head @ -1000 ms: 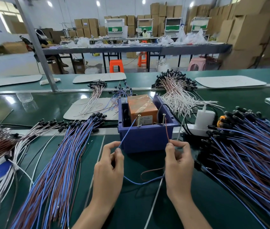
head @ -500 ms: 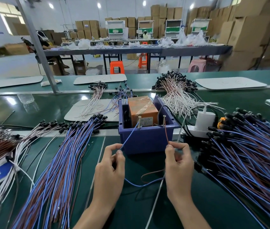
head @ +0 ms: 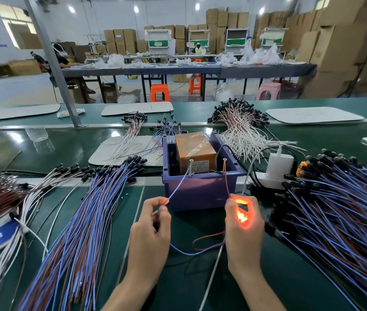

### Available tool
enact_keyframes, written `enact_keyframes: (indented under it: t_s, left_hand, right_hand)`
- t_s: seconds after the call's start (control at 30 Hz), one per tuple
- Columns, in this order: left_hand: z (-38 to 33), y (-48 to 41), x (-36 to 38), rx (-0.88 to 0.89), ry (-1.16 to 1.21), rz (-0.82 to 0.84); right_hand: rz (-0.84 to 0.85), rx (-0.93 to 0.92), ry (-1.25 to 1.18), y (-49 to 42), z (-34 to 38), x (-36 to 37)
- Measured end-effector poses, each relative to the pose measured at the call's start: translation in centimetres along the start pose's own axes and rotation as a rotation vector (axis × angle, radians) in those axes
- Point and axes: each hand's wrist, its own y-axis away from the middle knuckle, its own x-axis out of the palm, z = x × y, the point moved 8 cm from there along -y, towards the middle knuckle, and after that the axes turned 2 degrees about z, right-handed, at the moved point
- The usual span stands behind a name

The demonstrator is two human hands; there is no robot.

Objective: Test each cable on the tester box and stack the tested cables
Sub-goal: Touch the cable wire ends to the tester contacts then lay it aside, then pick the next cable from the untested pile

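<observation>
Cable (head: 191, 252) held to tester box (head: 200, 191).
Before the box, the blue lead (head: 178, 187) is pinched in the left hand (head: 151, 234), the brown lead (head: 227, 182) in the right hand (head: 244, 232), where orange light glows; both leads reach the box's screws (head: 191, 167).

A white charger (head: 280, 163) is plugged into a power strip (head: 265, 181) on the green bench (head: 178, 283), and a clear plastic bottle (head: 39, 139) is seen near a slanted metal post (head: 52, 61). Beyond, an orange stool (head: 160, 92) and a pink stool (head: 269, 90) are set by a long grey table (head: 200, 69), with cardboard boxes (head: 344, 48) stacked behind.
</observation>
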Motion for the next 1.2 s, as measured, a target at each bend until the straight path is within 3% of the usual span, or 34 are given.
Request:
enact_keyframes:
  t_s: [0.13, 0.3, 0.7, 0.83, 0.97, 1.1, 1.2]
  left_hand:
    - [0.3, -0.1, -0.1, -0.043, 0.069, -0.009]
    - [2.4, -0.5, -1.3, -0.226, 0.214, -0.143]
    - [3.4, -0.4, -2.1, -0.317, 0.122, -0.188]
    - [2.3, 0.4, -3.4, -0.245, 0.060, -0.235]
    - [-1.2, 1.3, -3.7, 0.016, 0.010, -0.221]
    - [-6.3, 2.3, -1.6, 0.269, -0.051, -0.031]
    - [-10.5, 3.8, 2.5, 0.428, -0.150, 0.277]
  right_hand:
    - [-0.001, 0.013, -0.018, -0.2, -0.2, 0.0]
    - [0.021, 0.033, -0.093, -0.2, -0.4, 0.3]
    - [-0.084, 0.117, -0.173, 0.2, -0.5, -1.2]
    - [-0.190, 0.137, -0.204, 0.7, -0.3, -2.6]
    - [-0.334, 0.184, -0.228, 1.9, -0.2, -4.4]
    - [-0.416, 0.206, -0.208, 2.8, 0.3, -6.5]
    - [-0.429, 0.180, -0.223, 2.9, 2.8, -7.9]
